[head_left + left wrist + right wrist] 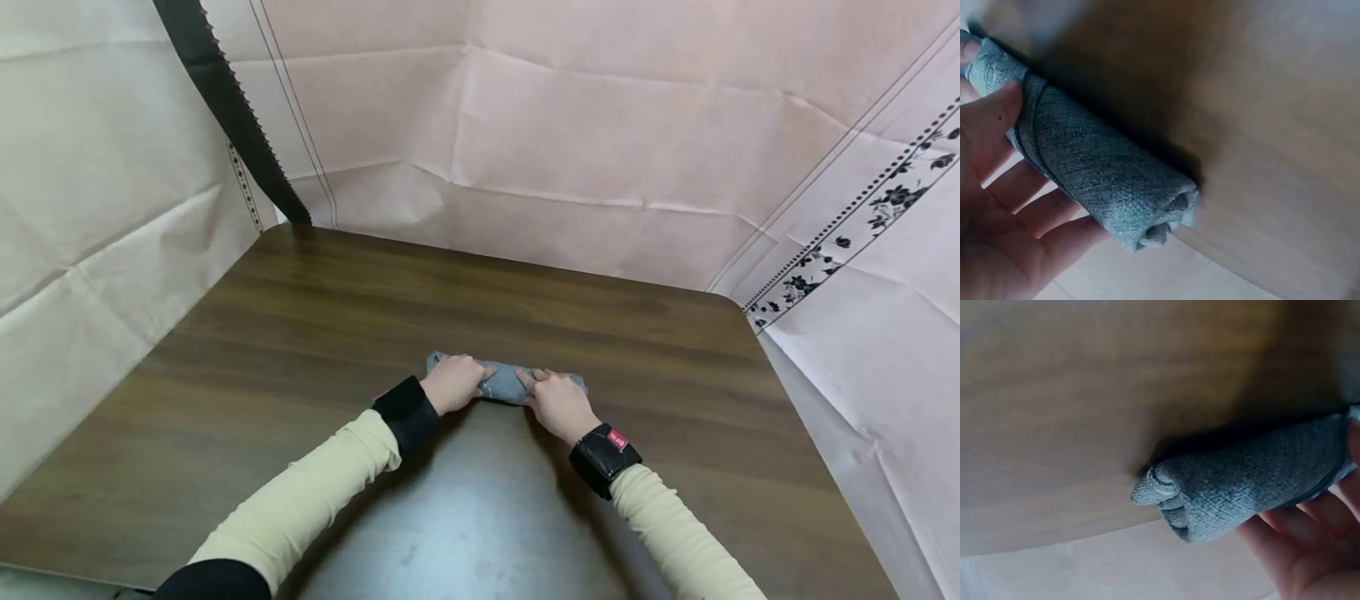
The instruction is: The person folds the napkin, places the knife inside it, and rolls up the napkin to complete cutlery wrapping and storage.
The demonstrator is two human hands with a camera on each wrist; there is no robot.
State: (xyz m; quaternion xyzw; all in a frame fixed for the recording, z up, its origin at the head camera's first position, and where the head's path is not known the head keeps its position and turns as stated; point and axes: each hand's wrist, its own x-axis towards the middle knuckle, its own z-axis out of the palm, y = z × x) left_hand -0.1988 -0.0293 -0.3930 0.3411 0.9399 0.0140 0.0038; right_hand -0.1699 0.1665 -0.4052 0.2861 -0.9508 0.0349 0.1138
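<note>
A grey-blue woven cloth [504, 385], rolled into a short thick tube, lies crosswise over the table in the head view. My left hand [454, 384] grips it near its left end, thumb on the near side and fingers along the far side. Toward the other end my right hand [561, 406] holds it in the same way. In the left wrist view the rolled cloth [1104, 156] shows layered folds at its open end, and the thumb presses by a diagonal edge. The right wrist view shows the cloth's other end [1172, 500], with loose folds poking out.
Under the hands spreads a brown wood-grain table [360, 283] with rounded far corners and a bright reflection near the front. Pale creased sheeting [562, 142] hangs behind and at both sides. A black strip [232, 108] runs down to the far left corner.
</note>
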